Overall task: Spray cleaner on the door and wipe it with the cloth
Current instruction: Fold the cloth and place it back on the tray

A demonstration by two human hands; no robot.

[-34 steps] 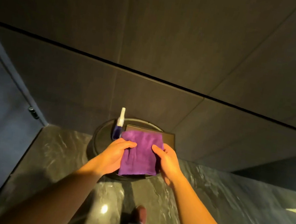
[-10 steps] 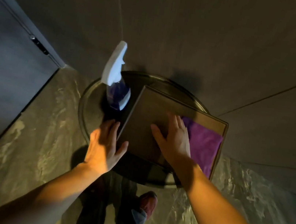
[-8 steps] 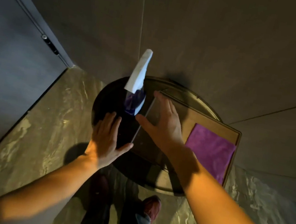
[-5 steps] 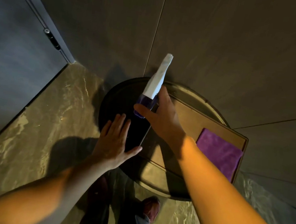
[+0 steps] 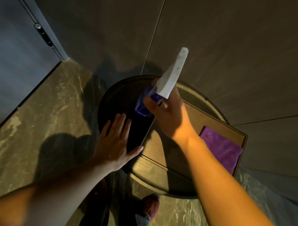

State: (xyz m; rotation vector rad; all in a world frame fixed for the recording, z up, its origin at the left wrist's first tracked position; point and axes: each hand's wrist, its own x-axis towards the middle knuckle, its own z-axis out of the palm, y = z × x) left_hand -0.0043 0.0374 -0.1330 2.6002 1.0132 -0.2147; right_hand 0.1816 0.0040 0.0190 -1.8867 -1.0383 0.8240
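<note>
My right hand (image 5: 169, 116) is closed around a spray bottle (image 5: 165, 84) with a white trigger head and purple liquid, held tilted above a round dark table (image 5: 155, 181). The nozzle points up toward the wall panels. My left hand (image 5: 117, 141) lies flat, fingers spread, on the dark left part of the table top. A folded purple cloth (image 5: 222, 149) lies on a brown rectangular tray (image 5: 192, 115) at the table's right side. A grey door (image 5: 6, 64) with a small metal fitting (image 5: 43, 35) stands at the left.
Brown wall panels (image 5: 232, 38) with thin seams rise right behind the table. The marble floor (image 5: 26, 123) is glossy and open to the left. My shoe (image 5: 150, 207) and trouser leg show below the table's front edge.
My right hand left the cloth on the tray, reached left to the spray bottle, gripped it and lifted it off the table. My left hand stayed flat on the table.
</note>
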